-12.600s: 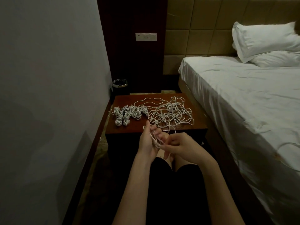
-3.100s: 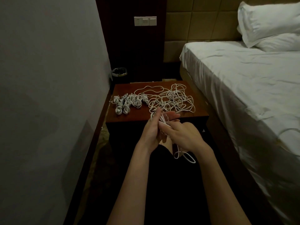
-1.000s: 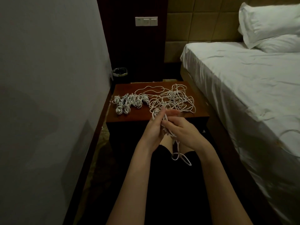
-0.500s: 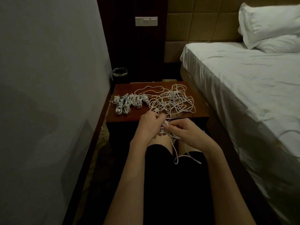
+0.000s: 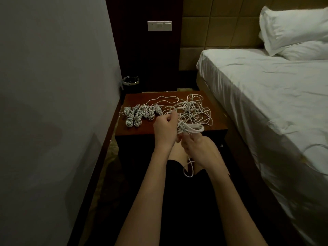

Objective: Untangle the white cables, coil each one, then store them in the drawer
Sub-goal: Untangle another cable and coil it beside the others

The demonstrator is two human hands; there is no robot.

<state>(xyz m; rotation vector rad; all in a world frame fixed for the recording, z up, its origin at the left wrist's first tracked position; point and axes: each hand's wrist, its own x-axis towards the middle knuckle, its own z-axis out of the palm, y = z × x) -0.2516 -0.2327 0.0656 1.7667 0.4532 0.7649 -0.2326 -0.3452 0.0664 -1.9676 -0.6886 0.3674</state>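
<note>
Your left hand (image 5: 166,127) is curled round a half-wound coil (image 5: 190,128) just over the front edge of the nightstand (image 5: 142,131), keeping the loops gathered. Your right hand (image 5: 198,148), just below, pinches the loose tail (image 5: 188,170) to feed the next wrap, by my reading. Finished bundles (image 5: 140,115) sit on the nightstand's left side, apart from the tangled pile (image 5: 193,110) to their right. No drawer shows open.
</note>
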